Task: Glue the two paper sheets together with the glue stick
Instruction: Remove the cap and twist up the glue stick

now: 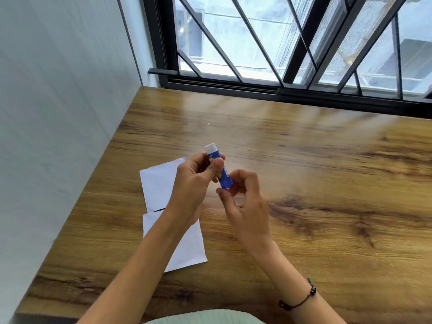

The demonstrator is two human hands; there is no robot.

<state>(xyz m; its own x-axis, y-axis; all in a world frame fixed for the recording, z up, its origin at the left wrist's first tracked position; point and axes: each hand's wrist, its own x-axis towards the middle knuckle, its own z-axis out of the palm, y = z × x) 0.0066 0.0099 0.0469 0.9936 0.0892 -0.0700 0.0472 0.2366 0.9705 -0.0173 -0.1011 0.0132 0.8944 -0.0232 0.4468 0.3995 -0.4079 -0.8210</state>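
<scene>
At about nine o'clock from our hands, two white paper sheets lie on the wooden table, the far one overlapping the near one, both partly under our left forearm. Our left hand curls thumb and fingers round the blue glue stick, raised above the table, its white end pointing to eleven o'clock. Our right hand pinches the stick's near end at five o'clock.

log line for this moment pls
left hand grips glue stick | right hand pinches its base | white end up | two paper sheets on table
</scene>
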